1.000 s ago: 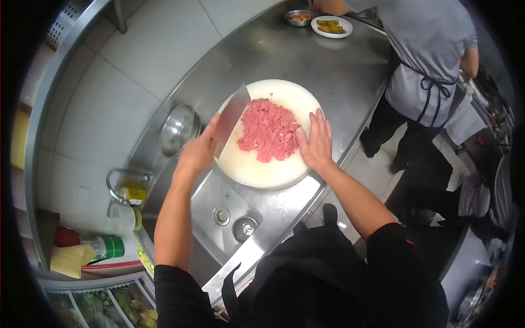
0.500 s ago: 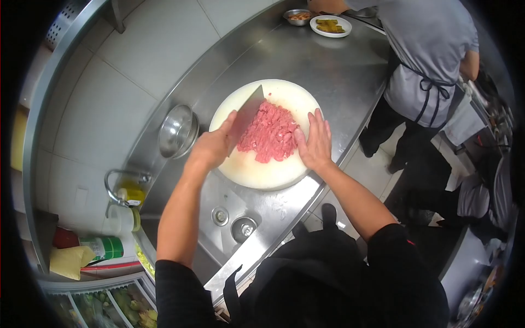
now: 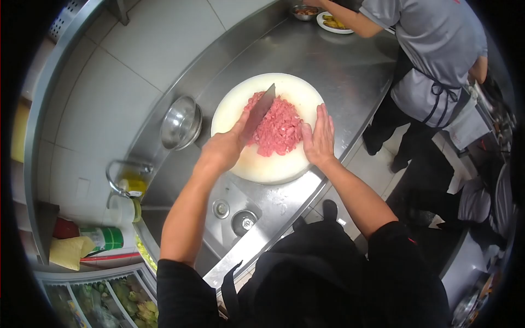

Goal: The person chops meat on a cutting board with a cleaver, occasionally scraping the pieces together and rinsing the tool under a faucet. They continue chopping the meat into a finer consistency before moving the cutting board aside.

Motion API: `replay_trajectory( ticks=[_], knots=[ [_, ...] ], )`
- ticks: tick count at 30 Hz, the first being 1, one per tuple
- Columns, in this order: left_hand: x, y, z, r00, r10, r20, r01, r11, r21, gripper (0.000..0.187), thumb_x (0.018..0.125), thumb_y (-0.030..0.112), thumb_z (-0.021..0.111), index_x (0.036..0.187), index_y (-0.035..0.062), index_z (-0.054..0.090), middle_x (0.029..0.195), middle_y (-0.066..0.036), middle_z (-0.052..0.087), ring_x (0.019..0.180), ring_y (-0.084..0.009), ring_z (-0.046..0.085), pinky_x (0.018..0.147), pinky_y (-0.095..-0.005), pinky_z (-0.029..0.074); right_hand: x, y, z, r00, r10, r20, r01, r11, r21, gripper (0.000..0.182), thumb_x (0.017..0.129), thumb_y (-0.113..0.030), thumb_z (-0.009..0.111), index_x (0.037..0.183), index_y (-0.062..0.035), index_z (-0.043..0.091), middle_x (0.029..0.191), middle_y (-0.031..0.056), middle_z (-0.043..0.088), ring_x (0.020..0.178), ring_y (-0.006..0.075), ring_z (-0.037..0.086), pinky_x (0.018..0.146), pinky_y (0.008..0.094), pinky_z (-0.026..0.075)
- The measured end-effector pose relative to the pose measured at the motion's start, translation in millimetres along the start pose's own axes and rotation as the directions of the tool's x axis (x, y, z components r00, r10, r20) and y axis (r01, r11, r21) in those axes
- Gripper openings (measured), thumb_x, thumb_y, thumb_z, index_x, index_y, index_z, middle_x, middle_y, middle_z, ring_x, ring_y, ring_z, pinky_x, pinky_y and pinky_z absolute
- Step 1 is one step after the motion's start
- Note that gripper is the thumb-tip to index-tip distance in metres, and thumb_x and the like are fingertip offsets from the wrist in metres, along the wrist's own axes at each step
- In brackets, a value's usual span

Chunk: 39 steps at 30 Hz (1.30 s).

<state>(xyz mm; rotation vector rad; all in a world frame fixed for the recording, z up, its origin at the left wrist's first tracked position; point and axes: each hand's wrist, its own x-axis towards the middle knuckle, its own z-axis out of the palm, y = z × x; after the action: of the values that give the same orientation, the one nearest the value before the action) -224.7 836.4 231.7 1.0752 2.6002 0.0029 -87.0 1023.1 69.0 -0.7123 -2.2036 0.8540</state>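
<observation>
Frame centre: left hand [image 3: 221,150] clamped on cleaver [image 3: 261,108], blade in minced meat [image 3: 279,128]; right hand [image 3: 319,138] flat, fingers apart, beside it on chopping board [image 3: 262,164].

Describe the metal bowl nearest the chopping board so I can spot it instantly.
Start at the round white chopping board in the middle of the steel counter. Just left of it, toward the tiled wall, sits the steel bowl, tilted on its side. Unlike the small dishes far up the counter, it holds no food.
</observation>
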Motion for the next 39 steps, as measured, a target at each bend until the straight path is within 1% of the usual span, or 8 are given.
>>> replay_trajectory(
  ticks=[5, 6, 7, 12, 16, 34, 37, 39],
  knots=[
    [-47, 19, 8, 0.997, -0.057, -0.051, 0.048, 0.985, -0.167, 0.071, 0.1, 0.019, 0.042, 0.156, 0.0409, 0.005, 0.106, -0.028, 0.067, 0.098, -0.0423, 0.067, 0.088, -0.0504, 0.051, -4, 8, 6, 0.998, -0.031, -0.053, 0.036, 0.996, 0.083, 0.077, 0.1, -0.045, 0.037, 0.151, 0.0082, 0.017, 0.157, 0.0292, 0.021, 0.148, 0.0374, 0.019, 0.121, 0.0498, 0.01],
    [-42, 13, 28, 0.988, 0.122, -0.098, -0.118, 0.992, 0.043, 0.07, 0.1, 0.018, 0.042, 0.155, 0.0413, 0.007, 0.101, -0.026, 0.068, 0.091, -0.0416, 0.068, 0.084, -0.0502, 0.052, -4, 9, 7, 0.997, -0.042, -0.063, 0.048, 0.995, 0.088, 0.077, 0.1, -0.046, 0.037, 0.151, 0.0083, 0.017, 0.157, 0.0292, 0.021, 0.148, 0.0377, 0.019, 0.121, 0.0499, 0.011],
    [-28, 8, 40, 0.992, 0.029, 0.124, -0.045, 0.99, 0.132, 0.068, 0.1, 0.017, 0.041, 0.155, 0.0415, 0.009, 0.101, -0.026, 0.069, 0.091, -0.0416, 0.068, 0.084, -0.0508, 0.052, -3, 9, 9, 0.996, -0.051, -0.076, 0.058, 0.994, 0.092, 0.077, 0.1, -0.046, 0.036, 0.151, 0.0084, 0.017, 0.157, 0.0293, 0.021, 0.148, 0.038, 0.019, 0.121, 0.05, 0.011],
    [-63, 32, -29, 0.998, 0.008, 0.069, -0.003, 0.997, -0.072, 0.062, 0.101, 0.023, 0.045, 0.154, 0.0397, 0.018, 0.107, -0.028, 0.066, 0.097, -0.0441, 0.065, 0.087, -0.0512, 0.05, -3, 11, 10, 0.996, -0.041, -0.085, 0.05, 0.993, 0.11, 0.077, 0.1, -0.047, 0.035, 0.151, 0.0084, 0.016, 0.156, 0.0299, 0.022, 0.148, 0.0399, 0.019, 0.121, 0.0508, 0.011],
    [-34, 6, 34, 0.991, 0.02, 0.135, -0.032, 0.996, 0.088, 0.062, 0.101, 0.022, 0.046, 0.153, 0.0423, 0.019, 0.103, -0.026, 0.067, 0.094, -0.0447, 0.065, 0.084, -0.0522, 0.05, -4, 9, 10, 0.995, -0.042, -0.092, 0.053, 0.991, 0.121, 0.077, 0.1, -0.046, 0.036, 0.151, 0.0086, 0.016, 0.156, 0.0302, 0.022, 0.147, 0.0415, 0.019, 0.12, 0.0513, 0.011],
    [-31, -10, 1, 0.987, 0.161, 0.007, -0.162, 0.986, 0.045, 0.068, 0.098, 0.018, 0.048, 0.156, 0.0358, 0.017, 0.099, -0.027, 0.068, 0.09, -0.0451, 0.066, 0.082, -0.0518, 0.051, -1, 9, 9, 0.995, -0.043, -0.089, 0.052, 0.994, 0.101, 0.079, 0.1, -0.047, 0.037, 0.151, 0.0088, 0.015, 0.156, 0.0312, 0.021, 0.145, 0.0442, 0.022, 0.12, 0.0502, 0.013],
    [-62, 16, -26, 0.999, 0.01, -0.037, -0.015, 0.991, -0.13, 0.068, 0.098, 0.017, 0.048, 0.156, 0.0339, 0.016, 0.104, -0.024, 0.068, 0.091, -0.0434, 0.066, 0.082, -0.0515, 0.051, -3, 11, 11, 0.994, -0.027, -0.11, 0.045, 0.985, 0.165, 0.082, 0.1, -0.052, 0.033, 0.152, 0.0088, 0.014, 0.156, 0.031, 0.02, 0.145, 0.0438, 0.021, 0.12, 0.0491, 0.013],
    [-57, 3, 15, 0.985, 0.143, -0.098, -0.154, 0.981, -0.119, 0.071, 0.097, 0.015, 0.049, 0.156, 0.0344, 0.015, 0.106, -0.023, 0.068, 0.094, -0.0439, 0.066, 0.083, -0.0516, 0.051, -5, 10, 11, 0.994, -0.02, -0.107, 0.041, 0.98, 0.195, 0.084, 0.1, -0.054, 0.03, 0.152, 0.0087, 0.013, 0.157, 0.0309, 0.02, 0.146, 0.0437, 0.021, 0.12, 0.0485, 0.013]
  ],
)
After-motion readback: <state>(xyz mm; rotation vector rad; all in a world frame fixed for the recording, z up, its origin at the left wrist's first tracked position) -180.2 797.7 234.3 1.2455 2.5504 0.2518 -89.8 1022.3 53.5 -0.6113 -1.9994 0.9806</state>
